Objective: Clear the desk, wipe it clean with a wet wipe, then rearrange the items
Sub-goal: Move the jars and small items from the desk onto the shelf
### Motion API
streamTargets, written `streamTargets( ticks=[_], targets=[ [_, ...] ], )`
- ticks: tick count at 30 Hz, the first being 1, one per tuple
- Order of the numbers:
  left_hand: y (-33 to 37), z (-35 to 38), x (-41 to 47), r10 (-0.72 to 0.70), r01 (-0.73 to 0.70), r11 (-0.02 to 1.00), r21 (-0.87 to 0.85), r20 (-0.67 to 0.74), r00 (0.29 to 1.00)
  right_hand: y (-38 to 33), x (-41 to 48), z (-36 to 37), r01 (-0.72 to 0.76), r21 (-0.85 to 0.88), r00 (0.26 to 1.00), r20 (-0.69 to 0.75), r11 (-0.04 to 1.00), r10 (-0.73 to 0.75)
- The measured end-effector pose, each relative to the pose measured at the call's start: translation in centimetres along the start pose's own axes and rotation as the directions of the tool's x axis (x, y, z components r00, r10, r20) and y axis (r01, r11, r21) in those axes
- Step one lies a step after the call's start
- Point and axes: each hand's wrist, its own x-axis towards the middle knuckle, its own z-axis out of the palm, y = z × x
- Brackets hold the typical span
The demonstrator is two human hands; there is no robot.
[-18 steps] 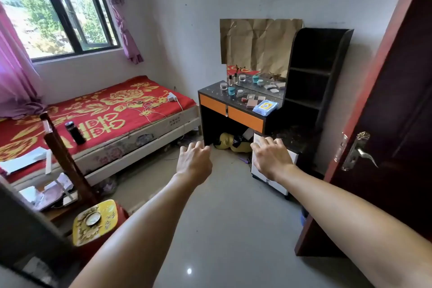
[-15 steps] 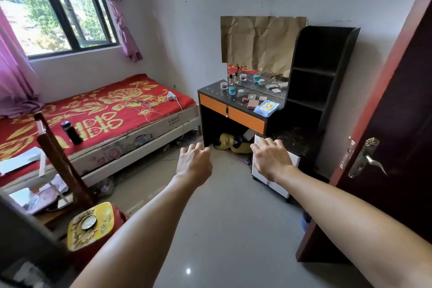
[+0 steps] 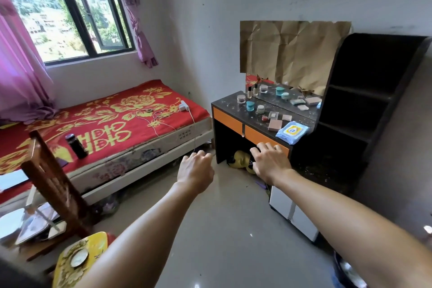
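Two hands are hovering out ahead, both empty: the left hand [image 3: 195, 168] with fingers loosely curled, the right hand [image 3: 271, 161] with fingers relaxed and slightly spread.

Far and to the right, the worktop [image 3: 230, 105] is standing against the wall. Its long axis is running from far left to near right, along the mirror strip [image 3: 287, 100].

Clearing not yet done: jars [image 3: 250, 105], compacts [image 3: 286, 117] and a pink box [image 3: 274, 124] are sitting across it.

The wet wipe pack [image 3: 292, 132] is lying flat, label up, on the near right corner, just beside the pink box.

Key relation: the pack is lying beyond and slightly right of the right hand's fingers, apart from them. The right hand is the nearer one; the left hand is hanging farther left, toward the bed [image 3: 117, 119].

From here the pack is looking almost square, so I cannot tell its long axis. One corner is pointing at the near edge.

Judgement: approach stage; lifting items off is coming first.
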Motion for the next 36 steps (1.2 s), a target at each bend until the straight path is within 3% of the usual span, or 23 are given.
streamTargets(
  ticks=[14,23,32,36],
  targets=[
    [-10.0,6.8,26.5,0.091,-0.090,0.994,-0.063,0.011,0.996,2.3,24.8,6.1,-0.110,0.031,0.994,0.015,0.993,0.109],
    [-12.1,12.6,42.2,0.172,-0.168,0.982,-0.091,0.035,0.985,7.2,38.2,11.0,-0.176,0.031,0.980,0.104,0.984,0.172],
    [-13.6,18.0,58.0,0.153,-0.140,0.979,-0.151,0.073,0.986,13.6,54.6,17.4,-0.217,0.071,0.972,0.111,0.974,0.208],
    [-15.0,21.0,62.9,0.127,-0.106,0.980,-0.168,0.125,0.984,15.3,59.6,20.4,-0.224,0.097,0.961,0.189,0.970,0.203]
  ],
)
